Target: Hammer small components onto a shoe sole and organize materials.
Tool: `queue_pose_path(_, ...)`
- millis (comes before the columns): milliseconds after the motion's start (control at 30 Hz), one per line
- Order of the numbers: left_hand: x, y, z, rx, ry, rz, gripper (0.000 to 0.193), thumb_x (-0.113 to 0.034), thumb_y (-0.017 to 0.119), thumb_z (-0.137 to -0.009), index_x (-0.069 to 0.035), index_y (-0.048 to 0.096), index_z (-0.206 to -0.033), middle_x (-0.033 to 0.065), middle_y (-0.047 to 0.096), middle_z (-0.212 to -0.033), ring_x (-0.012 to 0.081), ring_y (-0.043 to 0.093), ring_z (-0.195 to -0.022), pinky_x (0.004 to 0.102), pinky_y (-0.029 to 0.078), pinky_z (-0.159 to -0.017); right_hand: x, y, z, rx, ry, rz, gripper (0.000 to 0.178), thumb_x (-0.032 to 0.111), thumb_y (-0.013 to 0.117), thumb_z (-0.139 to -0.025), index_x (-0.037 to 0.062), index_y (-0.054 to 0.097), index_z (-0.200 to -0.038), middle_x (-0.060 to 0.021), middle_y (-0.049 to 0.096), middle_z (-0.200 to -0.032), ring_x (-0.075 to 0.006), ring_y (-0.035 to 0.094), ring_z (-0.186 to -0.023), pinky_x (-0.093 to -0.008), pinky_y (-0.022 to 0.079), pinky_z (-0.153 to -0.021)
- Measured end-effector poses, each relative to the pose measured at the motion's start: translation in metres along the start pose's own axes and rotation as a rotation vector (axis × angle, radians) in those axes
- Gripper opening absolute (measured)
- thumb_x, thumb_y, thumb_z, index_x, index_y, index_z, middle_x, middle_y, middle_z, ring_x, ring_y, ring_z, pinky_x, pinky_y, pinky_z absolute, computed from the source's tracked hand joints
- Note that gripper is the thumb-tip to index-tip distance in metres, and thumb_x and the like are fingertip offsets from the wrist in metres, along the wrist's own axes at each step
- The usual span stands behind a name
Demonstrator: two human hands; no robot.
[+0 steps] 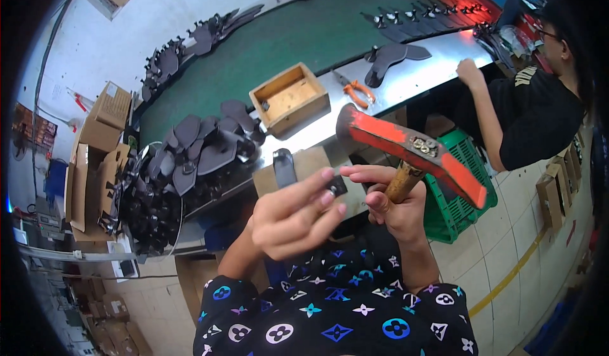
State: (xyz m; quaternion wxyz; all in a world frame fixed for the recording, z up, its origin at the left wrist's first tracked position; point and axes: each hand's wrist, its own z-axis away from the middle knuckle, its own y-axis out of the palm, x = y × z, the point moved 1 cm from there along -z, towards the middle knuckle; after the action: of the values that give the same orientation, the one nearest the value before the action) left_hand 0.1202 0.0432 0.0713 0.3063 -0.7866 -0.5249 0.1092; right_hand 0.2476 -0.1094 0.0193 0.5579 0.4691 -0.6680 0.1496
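Note:
My left hand [288,223] is closed in a pinch on a small black piece with a shiny metal spot [337,187]. My right hand [406,215] is wrapped round the wooden handle of a hammer [406,179], its red-painted head [390,137] raised above the fingers. The right fingertips reach over to the small piece, at or very near it. Just beyond my left hand, a dark, rounded part [284,167] lies on a tan block [266,182] at the bench edge.
Dark grey flat pieces [209,143] are heaped on the left of the green conveyor belt [254,54]. A wooden box [295,112] and orange-handled pliers [356,92] lie on the metal edge. A green crate [444,213] stands at right, near a seated person [533,108].

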Motion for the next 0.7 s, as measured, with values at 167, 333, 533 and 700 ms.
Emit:
queue_pose_path(167,-0.005,-0.002,0.014,-0.087,0.061,0.091,0.022,0.014,0.073,-0.063,0.003,0.070,-0.083,0.0046,0.043,-0.069,0.0361,0.069,-0.098,0.0319,0.063,-0.075,-0.001,0.025,0.004,0.043,0.054,-0.055,0.033,0.019,0.074,-0.088,-0.0045,0.066,-0.110,-0.0222,0.068,-0.114,-0.0018,0.052,-0.052,-0.0156,0.038,-0.043)
queue_pose_path(333,-0.009,-0.006,0.044,0.037,0.003,0.014,0.033,0.012,0.075,-0.068,0.002,0.069,-0.099,0.0079,0.055,-0.082,0.0361,0.068,-0.103,0.0333,0.064,-0.077,-0.009,0.035,0.007,0.042,0.134,-0.052,0.023,0.009,0.072,-0.088,-0.0047,0.067,-0.106,-0.0204,0.071,-0.107,-0.0020,0.052,-0.051,-0.0161,0.038,-0.042)
queue_pose_path(533,0.009,0.018,0.123,-0.119,-0.538,-0.018,0.028,-0.013,0.073,-0.084,-0.007,0.067,-0.111,0.0085,0.068,-0.110,0.0283,0.065,-0.111,0.0424,0.050,-0.096,-0.043,0.039,-0.006,0.021,0.284,0.256,0.022,0.014,0.072,-0.090,-0.0019,0.069,-0.105,0.0036,0.061,-0.063,-0.0013,0.044,-0.044,-0.0193,0.031,-0.040)
queue_pose_path(700,0.062,0.052,0.177,-0.160,-1.201,0.309,0.051,-0.021,0.081,-0.079,0.001,0.061,-0.120,0.0197,0.069,-0.108,0.0307,0.067,-0.097,0.0357,0.051,-0.085,-0.081,0.048,-0.041,0.050,0.362,0.260,0.021,0.018,0.074,-0.088,0.0008,0.068,-0.100,0.0017,0.062,-0.066,-0.0024,0.045,-0.045,-0.0200,0.034,-0.042)
